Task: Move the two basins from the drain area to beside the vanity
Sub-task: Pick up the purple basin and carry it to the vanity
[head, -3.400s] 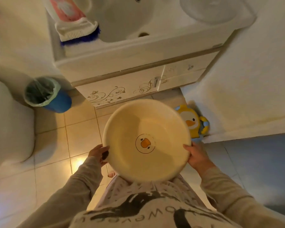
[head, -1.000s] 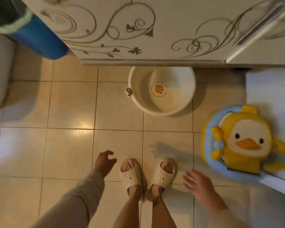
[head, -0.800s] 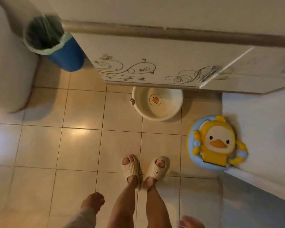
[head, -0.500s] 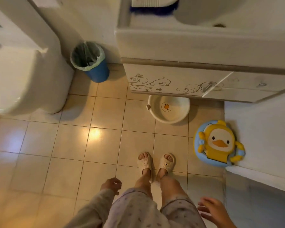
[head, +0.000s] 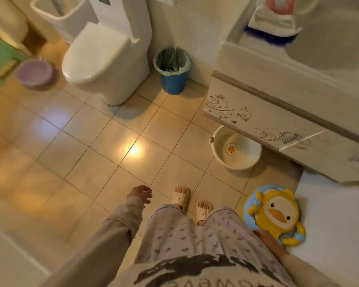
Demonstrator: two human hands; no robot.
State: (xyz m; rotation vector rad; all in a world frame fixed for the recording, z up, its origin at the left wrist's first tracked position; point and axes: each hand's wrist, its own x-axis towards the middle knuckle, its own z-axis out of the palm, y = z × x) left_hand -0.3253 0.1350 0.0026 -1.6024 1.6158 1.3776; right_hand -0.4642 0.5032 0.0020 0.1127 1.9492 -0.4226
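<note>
now both hands are hanging empty: left hand loosely spread, right hand partly hidden; cream basin is sitting against the vanity; shirt lettering is unreadable.

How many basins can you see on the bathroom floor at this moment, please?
2. The cream basin with the duck print sits on the tiles against the vanity; the purple basin sits far left, beyond the toilet. Others may lie out of view.
</note>
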